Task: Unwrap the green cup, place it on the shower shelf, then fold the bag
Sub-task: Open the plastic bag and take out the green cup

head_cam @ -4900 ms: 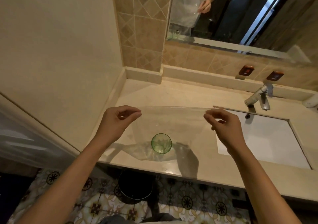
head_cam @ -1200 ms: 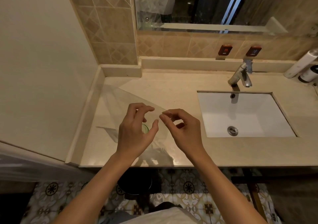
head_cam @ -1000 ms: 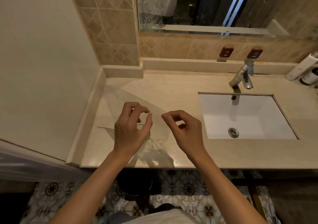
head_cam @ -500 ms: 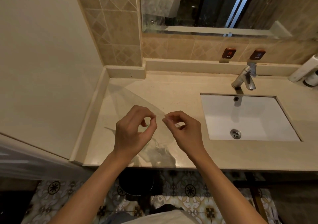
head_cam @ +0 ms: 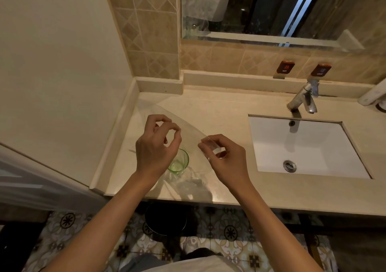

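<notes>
A small green glass cup [head_cam: 179, 163] stands upright on the beige counter [head_cam: 219, 108] near its front edge, seen through a clear plastic bag [head_cam: 188, 130]. The bag is held up above the counter; its lower part lies crumpled in front of the cup. My left hand [head_cam: 155, 146] pinches the bag's upper edge just above and left of the cup, partly hiding it. My right hand [head_cam: 224, 158] pinches a corner of the bag to the right of the cup. Whether the cup sits inside the bag or behind it is unclear.
A white sink [head_cam: 307, 146] with a chrome tap [head_cam: 302, 98] is set into the counter on the right. A mirror [head_cam: 271, 8] hangs above a low ledge. White bottles [head_cam: 373, 96] lie at the far right. A dark bin [head_cam: 166, 221] stands under the counter.
My hands, wide apart with the bag stretched between them 4.9 s ago, have come close together. In the last half second my left hand rose slightly, uncovering the green cup.
</notes>
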